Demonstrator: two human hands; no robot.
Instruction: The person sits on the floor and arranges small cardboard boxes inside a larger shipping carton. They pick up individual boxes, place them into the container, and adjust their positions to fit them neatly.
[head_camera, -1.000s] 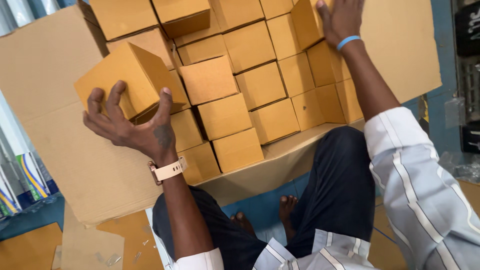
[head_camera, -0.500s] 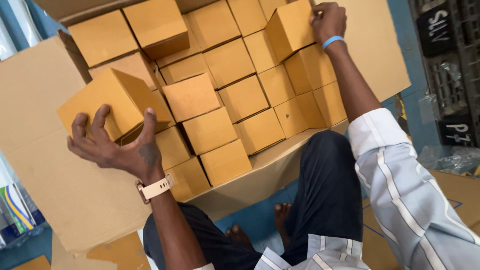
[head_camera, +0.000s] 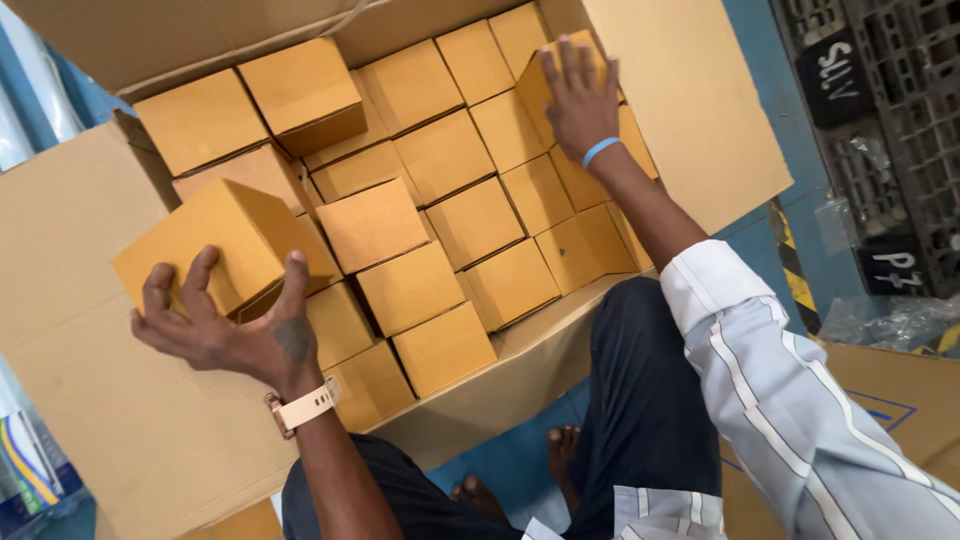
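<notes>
Between the spread fingers (head_camera: 190, 290) and thumb of the left hand (head_camera: 225, 335) sits a small yellow-brown carton (head_camera: 215, 245), lifted a little above its neighbours and tilted, the fingertips curled over its near edge and the thumb pressed on its right side. Just below that thumb a pale wristwatch (head_camera: 303, 407) wraps the wrist. Beyond the fingertips, more small cartons (head_camera: 440, 225) of the same colour lie packed edge to edge in rows, a few at the far left stacked higher than the rest. Over at the far right corner, the right hand (head_camera: 578, 100) lies flat with fingers loosely apart on top of a raised carton (head_camera: 540, 85), palm down, pressing rather than closing round it; a blue wristband (head_camera: 601, 150) circles the wrist just behind. All these cartons sit inside a large open cardboard box (head_camera: 690, 110), whose flaps stand out on every side of both hands. Nearer than the hands, a striped shirt sleeve (head_camera: 790, 400) covers the right arm, and dark trousers and bare toes (head_camera: 565, 445) show over a blue floor (head_camera: 505, 470)
</notes>
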